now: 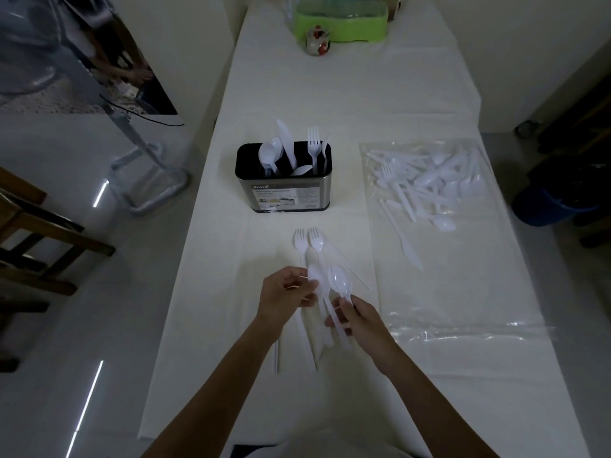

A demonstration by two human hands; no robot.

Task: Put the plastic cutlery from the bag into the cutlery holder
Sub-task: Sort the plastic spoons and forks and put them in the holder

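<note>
We note the cutlery holder [283,178] standing upright on the tabletop [347,94], towards the left edge and about midway along its length. It already carries a few pieces: spoons, a knife and a fork stand in it, handles down. So the task is begun, but by our judgement well short of half done.

In front of the holder, nearer the person, a loose bunch of cutlery [317,259] is being sorted; two forks and a spoon fan out towards the holder.

The left hand [286,294] is curled, fingers closed on the handles of that bunch, palm turned inwards. The right hand [358,317], just beside it, pinches the handle of a single spoon [340,280] between thumb and fingers, bowl tilted up. Both forearms reach in from the near edge and the hands nearly meet. Whether the spoon is free of the bunch we cannot tell.

To the right, the clear bag [446,226] lies flat along the right edge, most of the cutlery inside it. One knife [401,236] lies at its near side. That pile remains to be moved.
</note>
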